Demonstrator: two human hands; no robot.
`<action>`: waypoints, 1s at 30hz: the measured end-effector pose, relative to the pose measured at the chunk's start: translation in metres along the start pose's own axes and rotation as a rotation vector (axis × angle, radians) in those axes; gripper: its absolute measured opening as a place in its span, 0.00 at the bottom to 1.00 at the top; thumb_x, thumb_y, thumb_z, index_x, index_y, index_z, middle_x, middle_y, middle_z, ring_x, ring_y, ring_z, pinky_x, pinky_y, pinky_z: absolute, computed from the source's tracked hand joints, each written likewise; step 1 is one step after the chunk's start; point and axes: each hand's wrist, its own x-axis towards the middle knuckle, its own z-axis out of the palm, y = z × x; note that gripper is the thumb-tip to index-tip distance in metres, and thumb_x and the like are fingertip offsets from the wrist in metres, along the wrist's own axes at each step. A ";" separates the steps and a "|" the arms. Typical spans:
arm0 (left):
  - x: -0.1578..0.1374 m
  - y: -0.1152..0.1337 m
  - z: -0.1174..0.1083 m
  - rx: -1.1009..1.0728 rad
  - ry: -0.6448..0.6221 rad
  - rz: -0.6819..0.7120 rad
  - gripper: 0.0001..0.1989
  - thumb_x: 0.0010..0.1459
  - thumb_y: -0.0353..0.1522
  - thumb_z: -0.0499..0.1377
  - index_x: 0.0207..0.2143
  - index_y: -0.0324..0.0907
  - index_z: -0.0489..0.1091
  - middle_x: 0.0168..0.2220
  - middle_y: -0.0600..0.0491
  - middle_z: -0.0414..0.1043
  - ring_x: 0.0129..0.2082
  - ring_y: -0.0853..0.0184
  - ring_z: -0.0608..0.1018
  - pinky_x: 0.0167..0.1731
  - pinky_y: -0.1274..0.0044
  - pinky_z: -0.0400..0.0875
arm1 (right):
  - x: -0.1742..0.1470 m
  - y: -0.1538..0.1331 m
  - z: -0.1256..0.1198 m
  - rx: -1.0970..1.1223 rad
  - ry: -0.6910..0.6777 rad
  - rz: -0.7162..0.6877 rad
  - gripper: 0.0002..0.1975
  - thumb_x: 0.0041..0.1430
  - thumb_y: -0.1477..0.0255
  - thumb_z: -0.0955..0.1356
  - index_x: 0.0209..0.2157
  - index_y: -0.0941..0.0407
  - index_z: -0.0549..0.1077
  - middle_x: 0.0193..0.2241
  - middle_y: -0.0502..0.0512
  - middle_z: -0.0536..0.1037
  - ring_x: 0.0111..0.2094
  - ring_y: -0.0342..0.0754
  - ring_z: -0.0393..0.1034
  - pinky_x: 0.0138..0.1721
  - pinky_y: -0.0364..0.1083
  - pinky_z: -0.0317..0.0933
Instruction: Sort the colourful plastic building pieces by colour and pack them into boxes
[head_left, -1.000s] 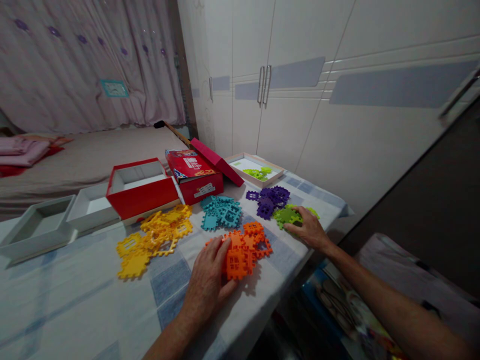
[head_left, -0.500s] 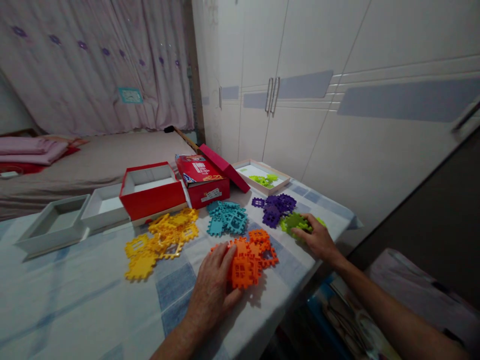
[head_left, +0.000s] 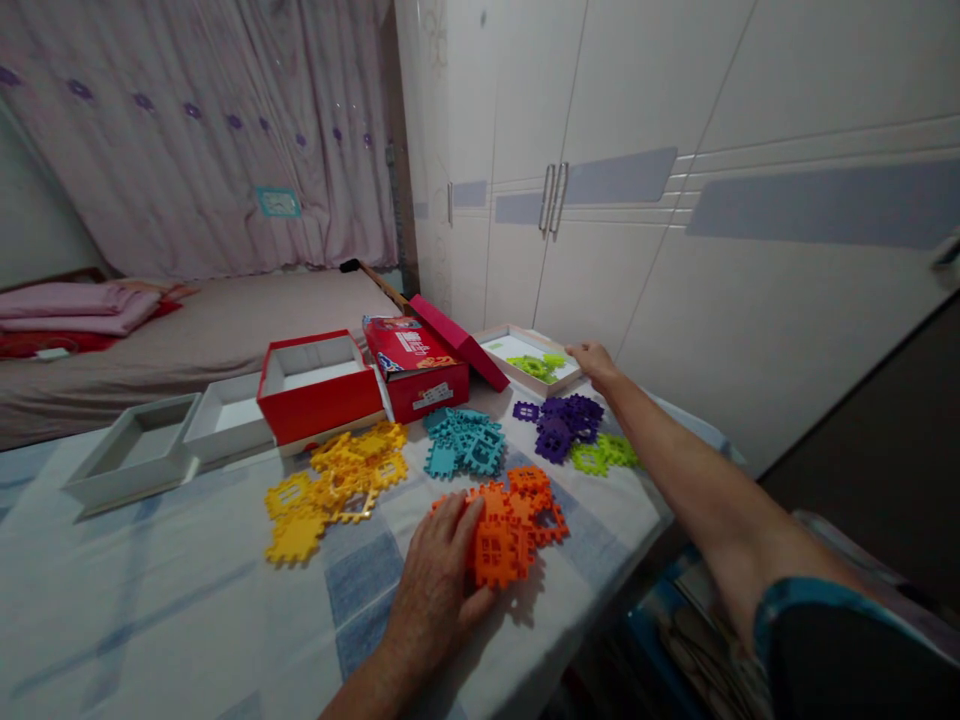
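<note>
My left hand point(head_left: 441, 570) lies at the left side of a pile of orange interlocking plastic building pieces point(head_left: 504, 545), fingers stretched out and thumb apart, touching the pile. My right hand point(head_left: 596, 366) reaches far forward to the right corner of a shallow white tray point(head_left: 541, 388). Its fingers close on the tray's rim, their tips partly hidden. Light green pieces point(head_left: 534, 367) lie inside that tray. More green pieces point(head_left: 602, 455) rest on the table below my right forearm, beside a purple pile point(head_left: 564, 425).
Teal pieces point(head_left: 463, 442) and yellow pieces point(head_left: 337, 480) lie in piles on the checked tablecloth point(head_left: 187, 590). Behind them stand an open red box point(head_left: 322, 398), a printed red box point(head_left: 427, 390) with a red lid point(head_left: 459, 343) leaning on it, and grey-white trays point(head_left: 135, 455). A wardrobe point(head_left: 615, 280) borders the far side.
My right hand has let go of the green pieces and moved forward to the tray's corner. My left hand stays at the orange pile. The view has shifted slightly.
</note>
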 end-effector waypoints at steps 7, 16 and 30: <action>0.003 0.004 -0.007 -0.021 -0.031 -0.001 0.36 0.50 0.35 0.60 0.62 0.40 0.57 0.62 0.39 0.59 0.62 0.49 0.62 0.59 0.55 0.58 | -0.066 0.071 -0.064 -0.297 -0.082 -0.065 0.19 0.45 0.71 0.70 0.42 0.60 0.75 0.46 0.63 0.76 0.51 0.57 0.69 0.55 0.54 0.58; 0.002 0.004 -0.006 -0.023 -0.028 0.000 0.36 0.50 0.34 0.61 0.62 0.39 0.57 0.63 0.39 0.57 0.62 0.50 0.61 0.60 0.55 0.57 | -0.118 0.131 -0.093 -0.744 -0.201 -0.174 0.31 0.52 0.53 0.67 0.54 0.55 0.70 0.54 0.64 0.72 0.55 0.63 0.64 0.51 0.61 0.61; 0.001 0.002 -0.004 0.001 -0.013 -0.002 0.34 0.52 0.36 0.60 0.61 0.39 0.58 0.62 0.38 0.58 0.62 0.50 0.62 0.59 0.56 0.59 | -0.144 0.139 -0.087 -0.667 0.108 -0.353 0.24 0.49 0.53 0.67 0.43 0.55 0.68 0.43 0.60 0.71 0.46 0.58 0.65 0.45 0.56 0.61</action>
